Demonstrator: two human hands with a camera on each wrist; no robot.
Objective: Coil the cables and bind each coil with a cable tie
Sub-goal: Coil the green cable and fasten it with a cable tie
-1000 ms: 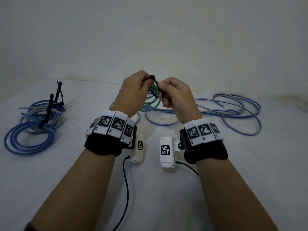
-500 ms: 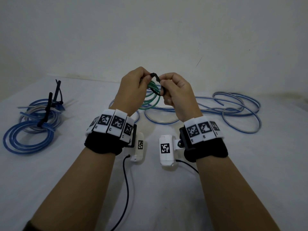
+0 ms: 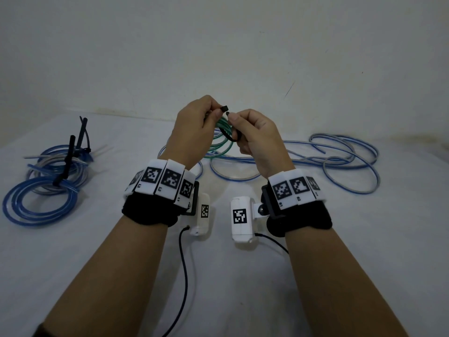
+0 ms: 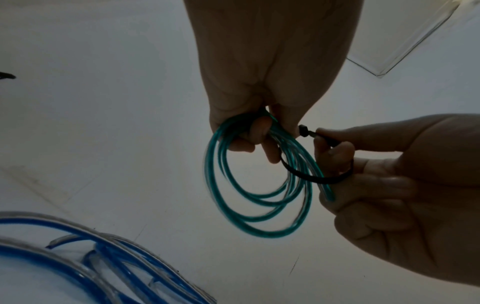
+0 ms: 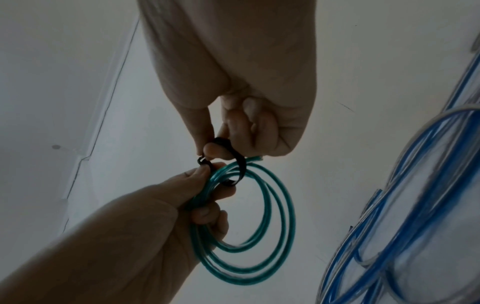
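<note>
White cloth covers the table [image 3: 243,288], and you have bare room on it in front of your forearms; the far edge meets the pale wall just behind your hands.

Your two hands are raised above the table's middle, close together, knuckles toward you. Your left hand [image 3: 194,127] grips the green cable coil [image 4: 259,205] at its top, fingers curled through and around the bundled loops, while thumb and forefinger pinch the square head of the black cable tie [image 4: 311,176]. Your right hand [image 3: 257,139] pinches the tie's tail end between thumb and forefinger, its other fingers curled in toward the palm. The tie's strap runs in a loose loop under and around the green strands, and its tip sits just beside the head; whether it has entered the slot I cannot tell. The coil hangs down from your left fingers, clear of the cloth.

Loose blue cable [image 3: 340,164] sprawls on the cloth behind and to the right of your hands, with one bend passing beneath them. Well apart on the left lie the bound blue coils [image 3: 41,190], black tie tails standing up from them. Thin black leads run from the wrist cameras back along your forearms.
</note>
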